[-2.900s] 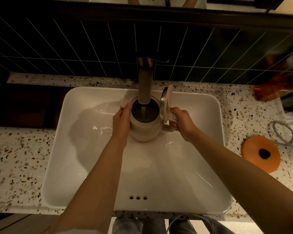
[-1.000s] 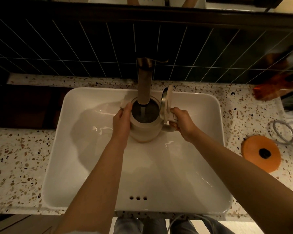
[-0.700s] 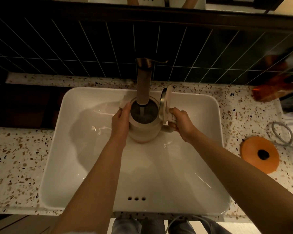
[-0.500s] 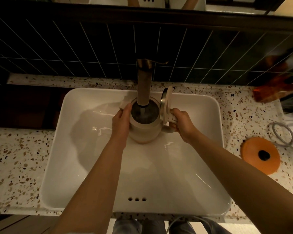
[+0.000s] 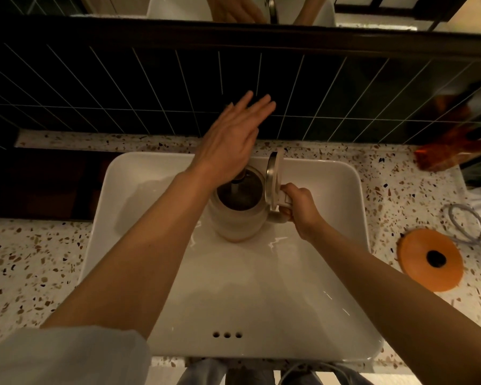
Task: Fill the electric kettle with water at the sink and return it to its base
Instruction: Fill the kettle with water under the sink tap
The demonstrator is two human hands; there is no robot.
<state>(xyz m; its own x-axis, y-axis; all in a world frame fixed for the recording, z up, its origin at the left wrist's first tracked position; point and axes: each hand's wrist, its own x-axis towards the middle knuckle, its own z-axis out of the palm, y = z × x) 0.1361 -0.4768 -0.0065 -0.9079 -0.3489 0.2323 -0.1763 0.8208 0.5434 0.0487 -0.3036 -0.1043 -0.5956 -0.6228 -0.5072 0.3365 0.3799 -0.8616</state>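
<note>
Right hand (image 5: pixel 300 209) grips the electric kettle (image 5: pixel 238 215) by its handle in the sink (image 5: pixel 261 287), lid (image 5: pixel 274 180) upright. Left hand (image 5: pixel 231 143) hovers above, fingers spread, holding nothing.

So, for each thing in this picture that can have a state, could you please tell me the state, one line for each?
Cream electric kettle: upright in the sink, held by its handle.
Round kettle lid: flipped open, standing up.
White rectangular sink: no pooled water visible.
Round orange kettle base: empty, on the counter.
Left hand: open, off the kettle, raised over the tap.
Right hand: closed on the handle.
</note>
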